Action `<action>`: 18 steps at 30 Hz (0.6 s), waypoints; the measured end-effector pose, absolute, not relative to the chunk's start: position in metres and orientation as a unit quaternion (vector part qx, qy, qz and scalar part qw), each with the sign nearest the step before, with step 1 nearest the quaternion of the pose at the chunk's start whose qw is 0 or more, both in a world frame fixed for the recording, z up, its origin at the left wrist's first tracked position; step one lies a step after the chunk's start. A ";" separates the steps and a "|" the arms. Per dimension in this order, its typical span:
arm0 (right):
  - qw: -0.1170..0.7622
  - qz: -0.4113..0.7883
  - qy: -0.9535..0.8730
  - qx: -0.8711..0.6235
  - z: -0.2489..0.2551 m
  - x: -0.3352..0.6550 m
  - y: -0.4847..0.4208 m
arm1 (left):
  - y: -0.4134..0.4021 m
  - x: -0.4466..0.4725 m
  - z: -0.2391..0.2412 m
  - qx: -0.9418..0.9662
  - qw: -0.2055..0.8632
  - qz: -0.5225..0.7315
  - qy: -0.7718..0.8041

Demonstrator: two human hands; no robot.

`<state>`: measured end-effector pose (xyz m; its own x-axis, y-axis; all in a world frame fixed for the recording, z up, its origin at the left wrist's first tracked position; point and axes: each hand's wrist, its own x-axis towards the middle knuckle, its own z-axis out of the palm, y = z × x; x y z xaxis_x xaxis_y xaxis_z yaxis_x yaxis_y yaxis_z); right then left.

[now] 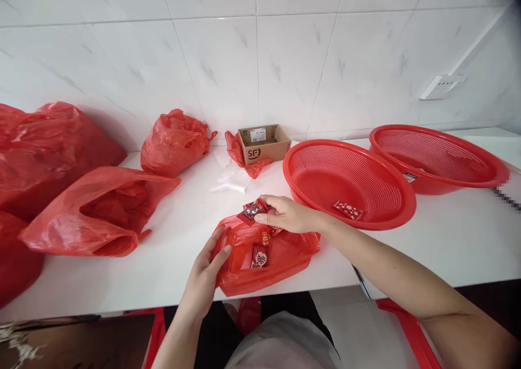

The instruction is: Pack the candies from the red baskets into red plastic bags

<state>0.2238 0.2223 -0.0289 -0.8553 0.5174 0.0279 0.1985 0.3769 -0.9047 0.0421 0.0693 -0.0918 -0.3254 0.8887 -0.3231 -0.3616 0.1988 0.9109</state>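
Observation:
My right hand (287, 214) pinches a small dark red wrapped packet (253, 210) above the far rim of an opened red plastic bag (244, 285). The fingers of my left hand (208, 263) are closed on the bag's left edge, the thumb inside and the fingers outside. Within the bag lies a red packet with a pale heart-shaped print (259, 256), and more red wrappers show near my right wrist. Just beyond my right forearm stands a red perforated basket (313, 176) with a red packet with white spots (348, 210) in it.
A second red basket (391, 135) stands at the back right. Against the tiled wall is a small cardboard box (266, 153) beside crumpled red plastic. Several red bags, including a tied one (175, 144) and an open one (77, 211), fill the left of the white table (171, 282).

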 end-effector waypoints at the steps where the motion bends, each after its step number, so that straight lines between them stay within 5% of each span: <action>1: 0.160 0.515 -0.813 -0.220 -0.030 0.224 0.222 | 0.069 0.041 -0.093 0.233 0.531 0.590 0.562; 9: 0.092 0.414 -0.880 -0.214 -0.039 0.233 0.219 | 0.069 0.040 -0.098 0.219 0.529 0.599 0.560; 18: 0.120 0.393 -0.892 -0.188 -0.021 0.253 0.219 | 0.068 0.036 -0.099 0.220 0.535 0.594 0.559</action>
<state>0.2534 0.2185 -0.0211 -0.9007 0.4292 0.0672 0.2403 0.6211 -0.7460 0.0360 0.0676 -0.0987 -0.3301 0.8813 -0.3381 -0.3904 0.1986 0.8990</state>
